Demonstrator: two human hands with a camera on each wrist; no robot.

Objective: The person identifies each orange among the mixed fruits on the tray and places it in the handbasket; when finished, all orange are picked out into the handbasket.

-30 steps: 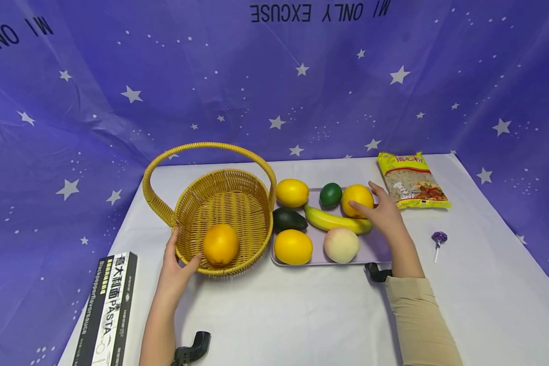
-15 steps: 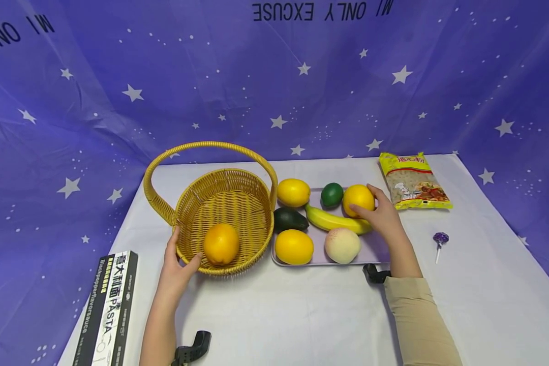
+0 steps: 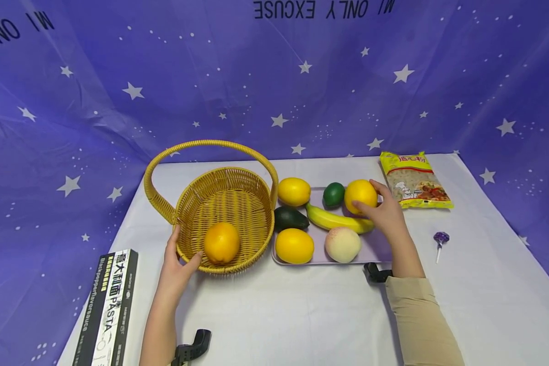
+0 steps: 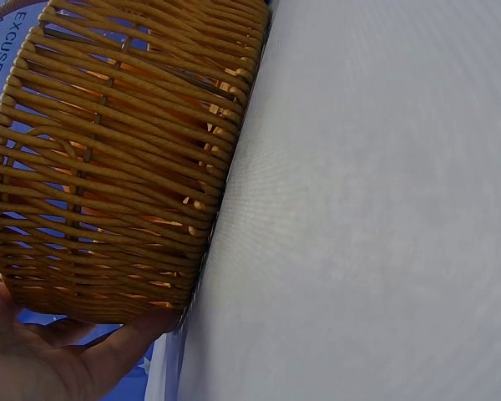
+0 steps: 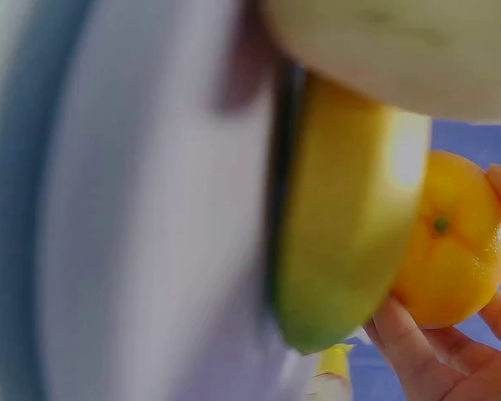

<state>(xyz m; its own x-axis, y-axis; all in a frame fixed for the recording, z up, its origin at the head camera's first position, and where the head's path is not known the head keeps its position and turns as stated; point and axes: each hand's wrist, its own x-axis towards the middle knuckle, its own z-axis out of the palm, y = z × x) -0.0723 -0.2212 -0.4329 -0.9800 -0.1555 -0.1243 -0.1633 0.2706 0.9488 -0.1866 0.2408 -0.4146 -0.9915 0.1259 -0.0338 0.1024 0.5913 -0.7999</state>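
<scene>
My left hand (image 3: 176,267) holds the near left side of a round wicker basket (image 3: 251,203), thumb at the rim and fingers along the outer wall. In the left wrist view those fingers rest against the woven side (image 4: 108,184). One orange (image 3: 221,243) lies inside the basket. My right hand (image 3: 388,213) grips another orange (image 3: 360,196) between thumb and fingers, over the back right of a pale purple tray (image 3: 375,251). The right wrist view shows this orange (image 5: 455,251) behind a banana (image 5: 351,217). Close to it in the tray sits a small green fruit (image 3: 334,195).
Around the tray are two lemons (image 3: 295,246), an avocado (image 3: 290,218) and a peach (image 3: 343,245). A yellow food bag (image 3: 414,183) and a lollipop (image 3: 440,239) lie to the right. On the left stands a pasta box (image 3: 107,305).
My right fingers have closed round the tray's orange, which has risen slightly. My left hand and the basket have stayed in place.
</scene>
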